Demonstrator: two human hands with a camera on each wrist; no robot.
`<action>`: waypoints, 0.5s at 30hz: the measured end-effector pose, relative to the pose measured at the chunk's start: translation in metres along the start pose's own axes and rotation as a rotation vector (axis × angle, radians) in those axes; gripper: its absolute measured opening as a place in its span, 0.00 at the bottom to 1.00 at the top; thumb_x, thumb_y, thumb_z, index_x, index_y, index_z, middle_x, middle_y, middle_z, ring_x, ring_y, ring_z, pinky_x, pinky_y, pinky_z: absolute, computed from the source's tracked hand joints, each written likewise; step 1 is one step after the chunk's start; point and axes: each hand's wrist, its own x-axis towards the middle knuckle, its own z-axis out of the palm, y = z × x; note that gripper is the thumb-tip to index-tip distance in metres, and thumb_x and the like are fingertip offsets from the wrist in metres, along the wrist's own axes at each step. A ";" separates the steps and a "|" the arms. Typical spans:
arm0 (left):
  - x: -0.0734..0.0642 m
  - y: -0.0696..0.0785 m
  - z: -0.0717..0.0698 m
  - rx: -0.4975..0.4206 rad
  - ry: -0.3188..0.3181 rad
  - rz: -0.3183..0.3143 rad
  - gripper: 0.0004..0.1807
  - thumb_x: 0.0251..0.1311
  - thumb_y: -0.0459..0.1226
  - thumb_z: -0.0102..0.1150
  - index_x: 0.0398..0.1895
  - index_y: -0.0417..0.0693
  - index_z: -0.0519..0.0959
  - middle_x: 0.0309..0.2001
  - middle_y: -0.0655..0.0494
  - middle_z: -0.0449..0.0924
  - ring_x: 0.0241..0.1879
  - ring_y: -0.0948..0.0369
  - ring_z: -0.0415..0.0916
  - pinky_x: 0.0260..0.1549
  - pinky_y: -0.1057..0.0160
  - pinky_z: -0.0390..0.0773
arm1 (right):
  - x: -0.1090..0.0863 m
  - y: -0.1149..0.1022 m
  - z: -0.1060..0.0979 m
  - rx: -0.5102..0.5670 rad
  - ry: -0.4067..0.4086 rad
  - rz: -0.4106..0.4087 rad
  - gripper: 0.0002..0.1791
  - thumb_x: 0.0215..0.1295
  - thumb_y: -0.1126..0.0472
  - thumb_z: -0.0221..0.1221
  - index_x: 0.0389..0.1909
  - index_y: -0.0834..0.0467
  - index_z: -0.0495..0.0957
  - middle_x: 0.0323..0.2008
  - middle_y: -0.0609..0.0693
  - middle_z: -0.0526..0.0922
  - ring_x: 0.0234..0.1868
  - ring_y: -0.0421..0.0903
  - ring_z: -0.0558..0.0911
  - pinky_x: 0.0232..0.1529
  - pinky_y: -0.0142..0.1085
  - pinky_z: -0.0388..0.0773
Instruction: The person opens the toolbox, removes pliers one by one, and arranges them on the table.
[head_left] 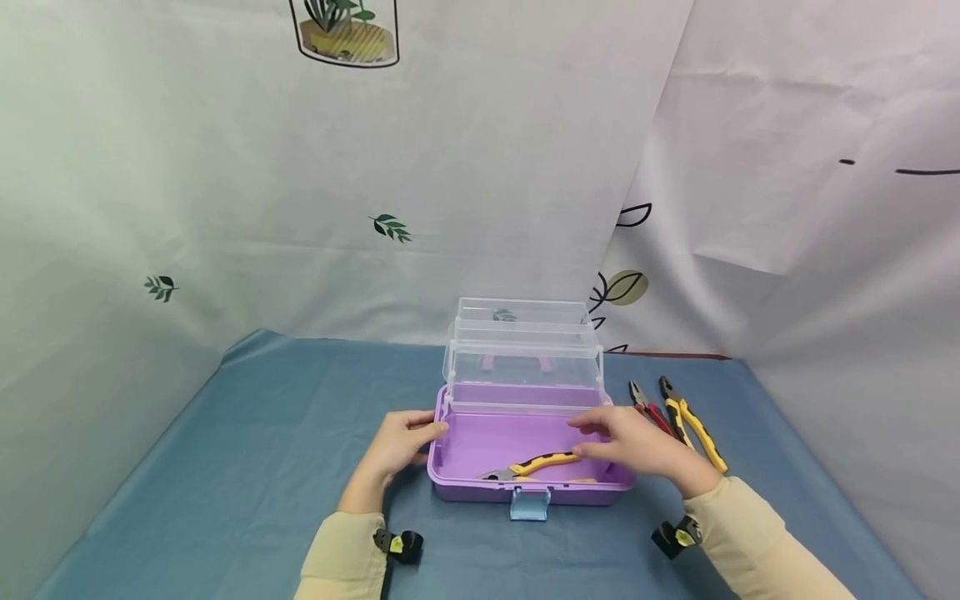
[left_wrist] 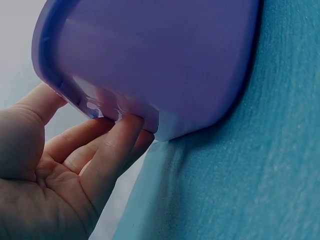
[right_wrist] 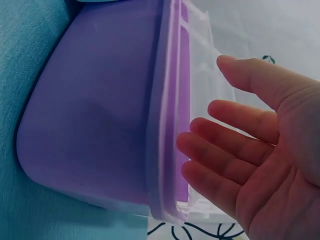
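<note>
A purple plastic toolbox stands with its clear lid raised at the back. My left hand grips the box's left rim, thumb on top and fingers against the outer side, as the left wrist view also shows. Inside, near the front wall, lie pliers with yellow-and-black handles. Over the box's right part hovers my right hand, its fingers loosely bent and holding nothing. In the right wrist view the palm and spread fingers appear beside the rim, with the interior hidden.
To the right of the box, red-handled pliers and another yellow-and-black pair lie on the blue cloth, partly behind my right hand. A light-blue latch hangs down at the front. Pale fabric surrounds the table.
</note>
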 end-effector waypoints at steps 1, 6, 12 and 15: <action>0.000 0.000 0.000 0.001 -0.002 -0.001 0.22 0.59 0.38 0.61 0.55 0.34 0.77 0.50 0.37 0.80 0.43 0.50 0.82 0.32 0.55 0.85 | 0.001 0.000 0.001 -0.004 -0.005 -0.003 0.27 0.60 0.49 0.62 0.52 0.65 0.78 0.48 0.57 0.83 0.47 0.51 0.82 0.47 0.43 0.81; 0.001 0.000 0.001 0.007 0.006 -0.003 0.22 0.59 0.37 0.61 0.54 0.34 0.77 0.50 0.37 0.80 0.42 0.50 0.83 0.31 0.55 0.85 | 0.007 0.001 0.004 -0.021 -0.036 -0.009 0.26 0.60 0.50 0.62 0.53 0.65 0.78 0.49 0.58 0.83 0.48 0.51 0.81 0.48 0.47 0.81; -0.001 0.003 0.001 0.015 0.026 -0.008 0.21 0.57 0.37 0.63 0.53 0.35 0.78 0.48 0.38 0.81 0.41 0.51 0.83 0.29 0.55 0.85 | 0.012 0.001 0.009 -0.041 -0.071 -0.011 0.23 0.61 0.55 0.62 0.53 0.64 0.77 0.51 0.56 0.82 0.50 0.52 0.81 0.49 0.47 0.80; -0.001 0.003 0.001 0.009 0.021 -0.011 0.22 0.57 0.37 0.63 0.54 0.35 0.78 0.48 0.37 0.81 0.42 0.51 0.83 0.30 0.56 0.85 | 0.013 0.001 0.011 -0.044 -0.087 -0.008 0.23 0.62 0.56 0.61 0.54 0.64 0.77 0.51 0.55 0.82 0.50 0.52 0.81 0.50 0.48 0.80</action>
